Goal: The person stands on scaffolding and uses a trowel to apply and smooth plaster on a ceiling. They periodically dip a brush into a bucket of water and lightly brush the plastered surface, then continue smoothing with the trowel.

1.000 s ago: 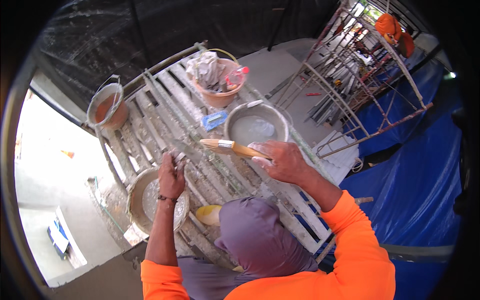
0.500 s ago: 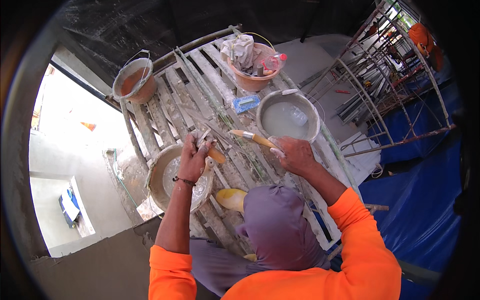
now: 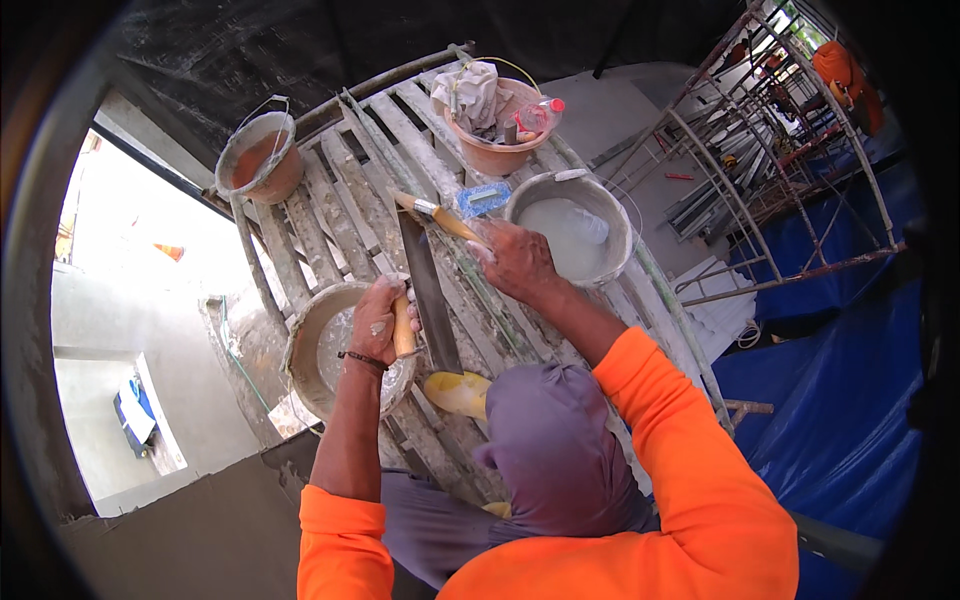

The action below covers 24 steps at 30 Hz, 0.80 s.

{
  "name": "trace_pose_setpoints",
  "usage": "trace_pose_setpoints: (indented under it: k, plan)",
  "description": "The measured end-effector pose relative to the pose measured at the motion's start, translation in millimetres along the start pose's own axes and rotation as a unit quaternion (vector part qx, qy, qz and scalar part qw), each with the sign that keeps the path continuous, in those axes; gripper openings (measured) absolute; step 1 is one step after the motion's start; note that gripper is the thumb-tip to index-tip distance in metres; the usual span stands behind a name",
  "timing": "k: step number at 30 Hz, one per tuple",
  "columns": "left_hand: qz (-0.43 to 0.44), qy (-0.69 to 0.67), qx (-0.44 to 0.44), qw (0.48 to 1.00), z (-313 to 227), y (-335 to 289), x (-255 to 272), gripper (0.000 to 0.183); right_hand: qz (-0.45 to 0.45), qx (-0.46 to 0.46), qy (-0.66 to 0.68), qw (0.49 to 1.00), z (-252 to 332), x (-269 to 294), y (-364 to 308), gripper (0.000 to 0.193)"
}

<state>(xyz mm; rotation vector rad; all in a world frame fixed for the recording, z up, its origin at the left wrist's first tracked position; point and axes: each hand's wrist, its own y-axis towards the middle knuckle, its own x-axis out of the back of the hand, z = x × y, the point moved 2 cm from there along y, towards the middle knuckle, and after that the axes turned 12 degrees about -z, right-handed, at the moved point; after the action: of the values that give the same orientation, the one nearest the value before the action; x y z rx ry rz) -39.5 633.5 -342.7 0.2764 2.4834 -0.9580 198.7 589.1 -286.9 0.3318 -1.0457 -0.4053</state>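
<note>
My left hand [image 3: 382,320] is wrapped round the wooden handle of a finishing trowel [image 3: 430,300], whose long grey metal blade stands just right of the fingers, its flat face showing. In my right hand [image 3: 520,262] is a paintbrush [image 3: 440,214] with a wooden handle and pale bristles, its tip pointing left near the far end of the blade. Below my left hand sits a mortar bucket [image 3: 303,385] holding a whitish wet mix. A second bucket [image 3: 628,255], with cloudy water and a clear plastic bottle in it, stands beyond my right wrist.
A blue-faced float [image 3: 484,199] lies on the slatted wooden platform [image 3: 345,165]. Behind it are a bucket [image 3: 495,160] with rags and a red-capped bottle, and another bucket [image 3: 285,185] at far left. My yellow boot [image 3: 457,393] rests on the slats. Scaffolding [image 3: 720,190] stands right.
My right hand has moved left and farther away with the paintbrush, over toward the trowel. My left hand has turned the trowel, so its blade now shows broad side up.
</note>
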Motion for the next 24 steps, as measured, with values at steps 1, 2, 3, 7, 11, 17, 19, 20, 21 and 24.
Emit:
trace_pose_setpoints:
  k: [1, 2, 3, 7, 11, 17, 19, 20, 21, 24]
  plan:
    - [0.008, -0.004, 0.013, 1.000, 0.7, -1.8, 3.0, 0.010, 0.009, -0.011, -0.023, 1.000, -4.0, -5.2, 6.4, 0.035]
    - [0.014, -0.028, 0.022, 0.999, 2.8, -2.6, 5.0, 0.014, 0.007, -0.020, -0.039, 0.999, -8.4, -5.6, 7.2, 0.035]
    - [0.006, -0.057, 0.033, 0.998, 6.0, -3.6, 7.8, 0.018, 0.012, -0.036, -0.057, 0.998, -14.6, -3.4, 6.2, 0.035]
    - [-0.002, -0.037, -0.126, 0.991, -3.0, -5.1, 26.3, 0.029, -0.020, -0.126, -0.110, 0.986, -53.5, 21.6, -27.3, 0.032]
    - [0.019, -0.125, -0.144, 0.981, -17.5, -6.4, 29.4, 0.029, 0.098, -0.184, -0.276, 0.938, -113.3, 30.6, -62.7, 0.031]
    - [0.037, -0.185, -0.123, 0.974, -30.5, -6.2, 11.1, 0.022, 0.198, -0.184, -0.324, 0.907, -115.6, 52.7, -75.1, 0.031]
    - [0.021, -0.122, -0.194, 0.973, -36.1, 4.7, 8.5, 0.022, 0.126, -0.187, -0.290, 0.930, -81.8, 78.5, -77.8, 0.032]
    - [-0.007, -0.103, -0.225, 0.969, -37.9, 11.2, 9.3, 0.022, 0.099, -0.174, -0.229, 0.953, -63.6, 90.6, -75.3, 0.033]
    - [-0.031, -0.085, -0.253, 0.963, -37.7, 17.8, 10.1, 0.022, 0.072, -0.160, -0.170, 0.970, -45.3, 103.3, -74.3, 0.033]
    - [-0.123, -0.071, -0.307, 0.941, -29.3, 36.1, 7.8, 0.023, 0.030, -0.083, -0.021, 0.996, -1.7, 125.6, -62.1, 0.036]
